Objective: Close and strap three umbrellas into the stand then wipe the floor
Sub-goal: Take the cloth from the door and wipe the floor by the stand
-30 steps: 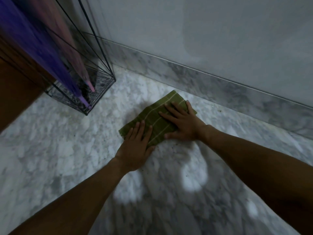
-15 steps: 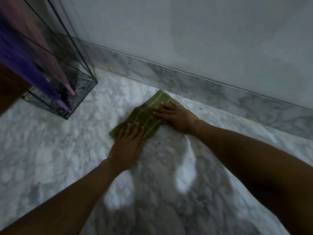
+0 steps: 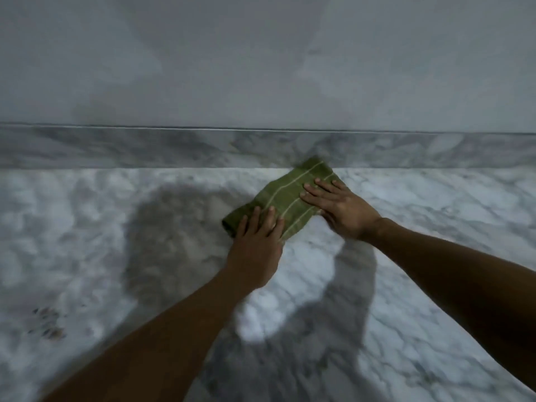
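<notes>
A folded green cloth (image 3: 285, 195) with pale stripes lies on the white marble floor (image 3: 87, 227), its far corner touching the skirting. My left hand (image 3: 255, 245) presses flat on the cloth's near left end, fingers stretched out. My right hand (image 3: 340, 210) lies flat on its right side, fingers spread over the stripes. Neither hand curls around the cloth. The umbrella stand and the umbrellas are out of view.
A grey marble skirting (image 3: 116, 149) runs across the frame below a plain grey wall (image 3: 261, 68). A patch of dark specks (image 3: 46, 323) marks the floor at the near left. Shadows of my arms and head fall on the floor.
Both hands have slid the cloth to the right along the skirting. My view has turned right with them, and the wire stand with the umbrellas has left the frame.
</notes>
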